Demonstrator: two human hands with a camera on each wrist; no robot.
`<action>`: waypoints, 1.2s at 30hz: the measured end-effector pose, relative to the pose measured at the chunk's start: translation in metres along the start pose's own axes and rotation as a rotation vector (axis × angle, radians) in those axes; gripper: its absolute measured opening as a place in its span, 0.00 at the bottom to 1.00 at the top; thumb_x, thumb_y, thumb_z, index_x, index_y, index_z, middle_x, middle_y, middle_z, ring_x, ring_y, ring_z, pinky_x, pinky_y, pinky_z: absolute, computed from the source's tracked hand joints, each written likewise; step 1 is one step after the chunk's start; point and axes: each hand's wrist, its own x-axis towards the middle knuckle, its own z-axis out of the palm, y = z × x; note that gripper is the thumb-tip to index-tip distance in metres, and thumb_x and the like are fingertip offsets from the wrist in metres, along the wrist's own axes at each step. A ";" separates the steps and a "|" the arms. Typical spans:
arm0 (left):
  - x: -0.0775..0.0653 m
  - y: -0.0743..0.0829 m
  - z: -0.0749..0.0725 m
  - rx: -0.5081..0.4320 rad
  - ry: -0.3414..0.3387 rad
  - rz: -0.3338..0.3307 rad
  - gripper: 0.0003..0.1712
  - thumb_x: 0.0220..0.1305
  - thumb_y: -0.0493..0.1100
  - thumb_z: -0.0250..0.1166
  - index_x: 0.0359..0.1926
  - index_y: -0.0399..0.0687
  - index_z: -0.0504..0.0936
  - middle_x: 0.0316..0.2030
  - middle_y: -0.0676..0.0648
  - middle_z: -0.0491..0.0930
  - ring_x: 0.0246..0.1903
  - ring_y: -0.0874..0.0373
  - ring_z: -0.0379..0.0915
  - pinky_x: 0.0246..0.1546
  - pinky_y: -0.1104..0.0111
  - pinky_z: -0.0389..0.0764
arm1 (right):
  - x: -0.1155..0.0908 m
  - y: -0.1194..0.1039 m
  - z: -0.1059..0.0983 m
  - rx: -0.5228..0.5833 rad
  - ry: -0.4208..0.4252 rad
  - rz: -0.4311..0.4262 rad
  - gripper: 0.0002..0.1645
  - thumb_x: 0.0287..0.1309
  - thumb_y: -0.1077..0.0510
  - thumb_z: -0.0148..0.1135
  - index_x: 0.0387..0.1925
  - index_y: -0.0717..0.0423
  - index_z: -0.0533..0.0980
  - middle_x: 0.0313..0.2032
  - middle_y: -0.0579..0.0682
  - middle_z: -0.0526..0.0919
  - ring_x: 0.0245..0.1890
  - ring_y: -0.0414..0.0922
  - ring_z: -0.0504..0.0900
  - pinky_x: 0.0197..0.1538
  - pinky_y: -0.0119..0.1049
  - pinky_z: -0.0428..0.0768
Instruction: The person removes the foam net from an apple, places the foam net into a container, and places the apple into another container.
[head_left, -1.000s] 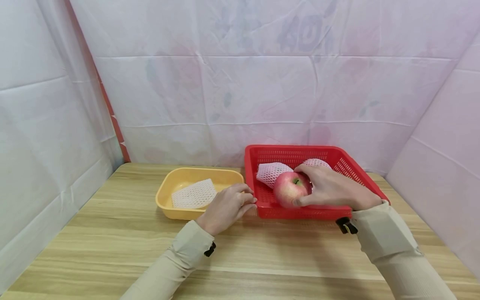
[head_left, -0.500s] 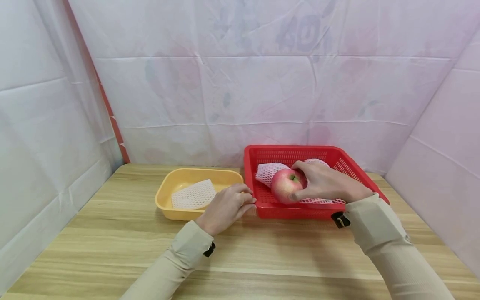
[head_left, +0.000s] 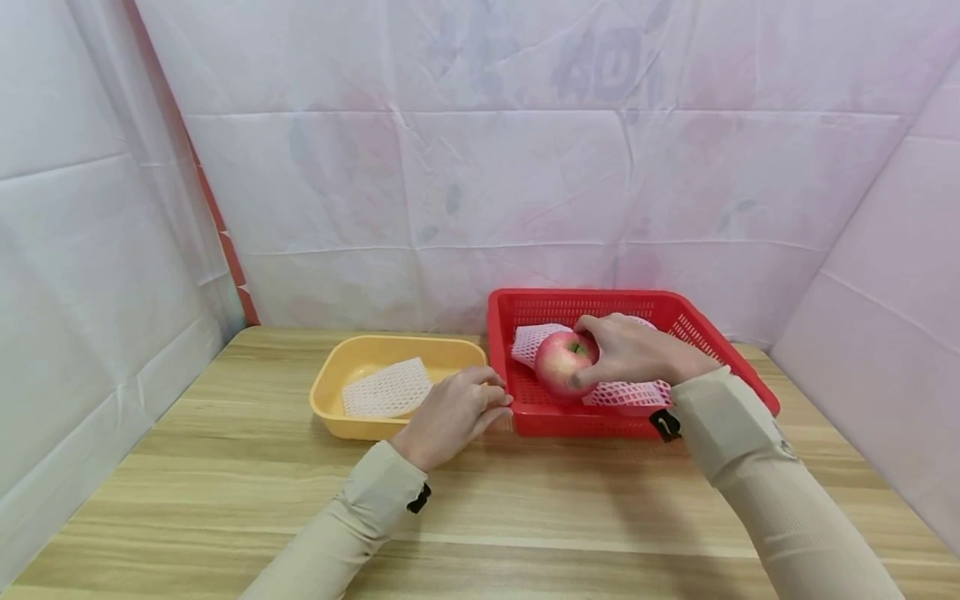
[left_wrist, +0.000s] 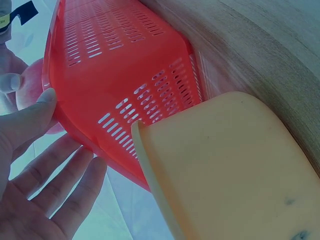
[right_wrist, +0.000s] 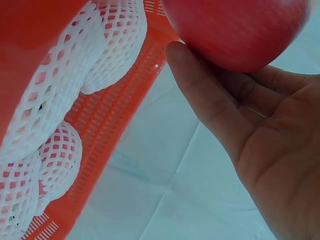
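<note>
A bare red apple (head_left: 561, 367) is held in my right hand (head_left: 637, 354), thumb on the near side and fingers on the far side, above the red basket (head_left: 585, 423). In the right wrist view the apple (right_wrist: 235, 30) sits between the fingers, above the basket. Fruits in white foam nets (right_wrist: 60, 152) lie in the basket, partly hidden by my right hand in the head view. My left hand (head_left: 453, 417) touches the rim at the basket's near left corner. The left wrist view shows its thumb (left_wrist: 46, 97) on the rim and its fingers fairly straight.
Beside the basket on the left stands a yellow tray (head_left: 360, 427) with a flat foam net (head_left: 386, 390) inside. Both containers rest on a wooden table (head_left: 225, 475). White cloth (head_left: 517, 183) hangs behind and at both sides.
My right hand has moved the apple left and slightly away from me, uncovering more of a foam-netted fruit near the basket's front wall. The left hand stays in place.
</note>
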 end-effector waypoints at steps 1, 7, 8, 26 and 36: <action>0.000 0.000 0.000 -0.002 0.000 -0.001 0.11 0.55 0.39 0.79 0.40 0.41 0.91 0.39 0.47 0.83 0.38 0.56 0.80 0.42 0.67 0.84 | 0.001 0.001 0.000 0.001 -0.004 -0.002 0.31 0.41 0.44 0.71 0.45 0.56 0.75 0.33 0.44 0.80 0.33 0.44 0.77 0.36 0.39 0.79; 0.000 0.001 0.000 -0.003 -0.007 -0.001 0.11 0.55 0.39 0.79 0.40 0.41 0.91 0.39 0.47 0.83 0.38 0.55 0.79 0.42 0.68 0.84 | 0.009 0.004 0.000 0.038 -0.046 0.001 0.23 0.42 0.48 0.70 0.39 0.55 0.74 0.27 0.45 0.78 0.28 0.42 0.75 0.32 0.38 0.76; -0.001 0.001 0.000 -0.002 -0.009 0.000 0.11 0.55 0.40 0.78 0.40 0.42 0.91 0.39 0.47 0.83 0.38 0.55 0.79 0.42 0.68 0.84 | 0.010 0.004 -0.001 0.048 -0.058 0.002 0.23 0.42 0.48 0.69 0.38 0.55 0.74 0.27 0.45 0.77 0.27 0.42 0.75 0.32 0.38 0.76; 0.001 0.000 -0.002 -0.007 -0.017 -0.020 0.12 0.56 0.40 0.78 0.41 0.41 0.91 0.39 0.48 0.83 0.38 0.57 0.79 0.42 0.69 0.84 | 0.031 0.005 0.000 0.074 -0.144 0.064 0.31 0.43 0.45 0.70 0.46 0.59 0.74 0.36 0.50 0.79 0.36 0.47 0.77 0.36 0.40 0.78; 0.002 0.001 -0.002 0.005 -0.024 -0.018 0.11 0.56 0.41 0.78 0.41 0.42 0.91 0.39 0.48 0.83 0.38 0.58 0.79 0.42 0.70 0.83 | 0.044 0.008 0.003 0.080 -0.231 0.086 0.35 0.43 0.45 0.73 0.49 0.61 0.73 0.38 0.51 0.79 0.39 0.48 0.77 0.39 0.42 0.79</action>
